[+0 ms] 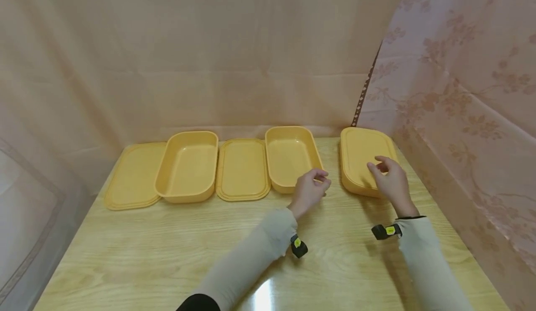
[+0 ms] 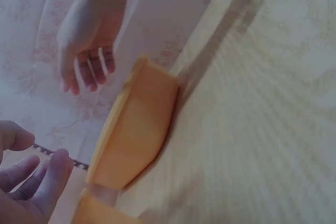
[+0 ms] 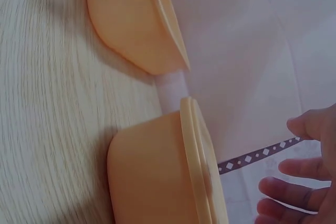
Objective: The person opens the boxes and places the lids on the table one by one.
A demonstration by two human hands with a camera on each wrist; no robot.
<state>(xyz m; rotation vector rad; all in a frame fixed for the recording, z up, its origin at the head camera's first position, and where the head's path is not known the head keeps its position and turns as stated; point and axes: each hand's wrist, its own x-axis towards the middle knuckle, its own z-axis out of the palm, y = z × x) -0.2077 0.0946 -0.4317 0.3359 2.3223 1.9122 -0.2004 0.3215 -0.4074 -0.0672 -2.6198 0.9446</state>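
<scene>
In the head view, my right hand (image 1: 392, 180) hovers over the front right of a yellow food container with its lid on (image 1: 362, 155). Its fingers are loosely bent and hold nothing; the right wrist view shows this hand (image 3: 310, 171) apart from the lidded container (image 3: 152, 171). My left hand (image 1: 310, 191) is above the front right corner of an uncovered container (image 1: 291, 157), its fingers relaxed around bare air. The left wrist view shows those fingers (image 2: 55, 174) apart from one another.
A loose flat lid (image 1: 244, 169) lies left of that uncovered container. Farther left are another uncovered container (image 1: 188, 164) and a second lid (image 1: 136, 173). All stand along the back of the wooden table (image 1: 167, 255), before a beige cloth (image 1: 209, 59); a flowered cloth (image 1: 469, 106) hangs at right.
</scene>
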